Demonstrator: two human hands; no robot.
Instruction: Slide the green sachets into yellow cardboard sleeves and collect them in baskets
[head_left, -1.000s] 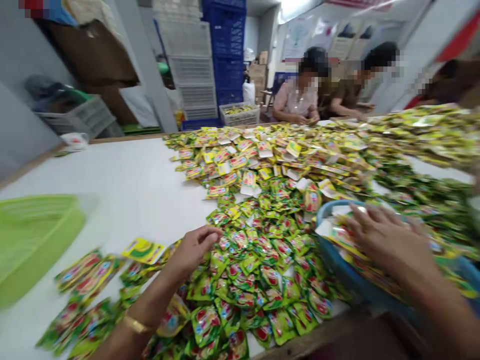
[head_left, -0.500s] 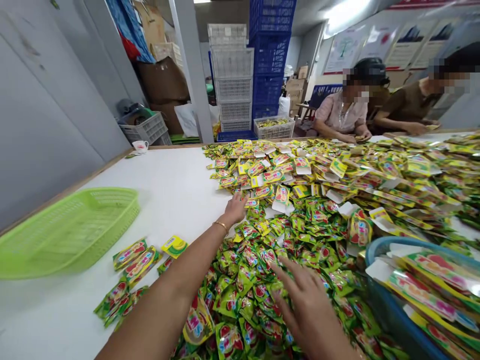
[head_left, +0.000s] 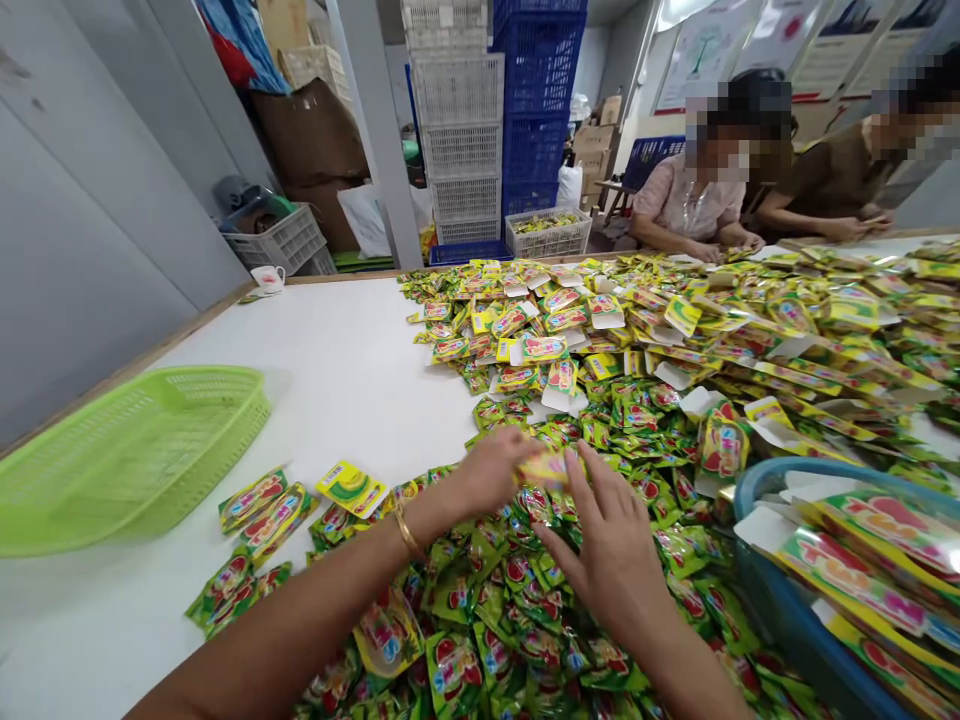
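My left hand (head_left: 491, 470), closed with a gold bangle at its wrist, grips one end of a small yellow carton (head_left: 546, 467), slightly blurred. Around the carton's other end, my right hand (head_left: 611, 530) has its fingers stretched out and thumb apart; the fingertips are at the carton, and I cannot tell if they touch it. Beneath both hands spreads a heap of small green sachets (head_left: 457, 670) with red fruit prints. Beyond it lies a pile of yellow printed cartons (head_left: 544, 347), several with white flaps standing out.
A blue basket (head_left: 772, 610) filled with cartons stands at the right. On the left, a green plastic basket (head_left: 135, 460) rests on the white table (head_left: 337, 370). A cup (head_left: 268, 279) sits near the far edge. Two people work across the table; stacked crates (head_left: 461, 130) rise behind.
My left hand has come back from the carton pile with a carton in it, toward my right hand. My right hand has moved slightly up to meet it. The view has tilted down a little.
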